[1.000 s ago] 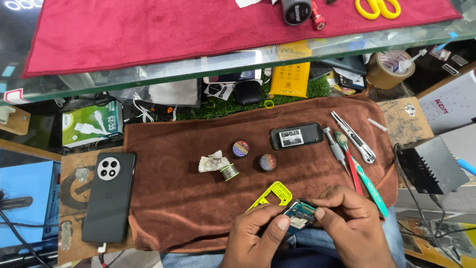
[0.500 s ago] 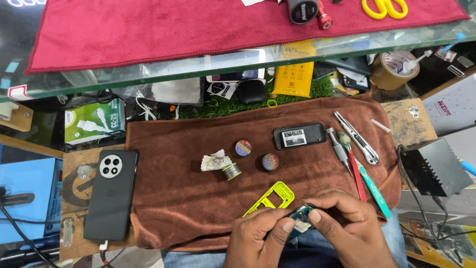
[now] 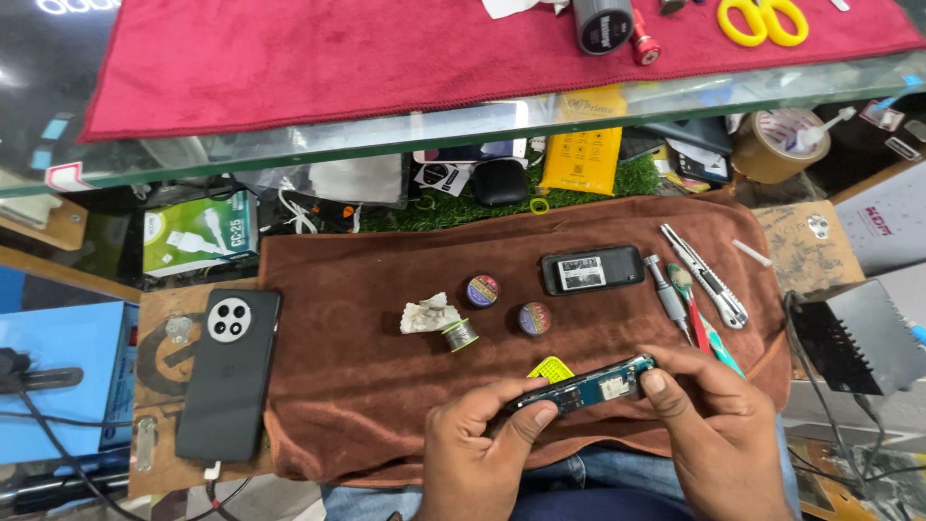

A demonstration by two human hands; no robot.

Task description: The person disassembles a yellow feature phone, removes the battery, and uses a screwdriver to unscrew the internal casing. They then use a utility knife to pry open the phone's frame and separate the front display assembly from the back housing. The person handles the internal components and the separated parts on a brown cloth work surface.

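Both hands hold a small opened phone body (image 3: pixel 585 386) with a blue-green circuit board showing, level above the near edge of the brown towel (image 3: pixel 357 386). My left hand (image 3: pixel 479 453) grips its left end between thumb and fingers. My right hand (image 3: pixel 719 434) grips its right end, thumb on the board. A yellow plastic frame (image 3: pixel 551 368) lies on the towel just behind the phone body, mostly hidden by it.
On the towel lie a black battery (image 3: pixel 591 270), two small round tins (image 3: pixel 482 290) (image 3: pixel 533 318), a solder spool (image 3: pixel 461 335) by a crumpled wipe, and screwdrivers and a cutter (image 3: pixel 704 287) at right. A black smartphone (image 3: pixel 228 371) lies at left. A glass counter with a red cloth (image 3: pixel 386 48) is beyond.
The hands have lifted and turned the phone body so it lies lengthwise between them. The view has shifted slightly, and the yellow frame is now mostly covered.
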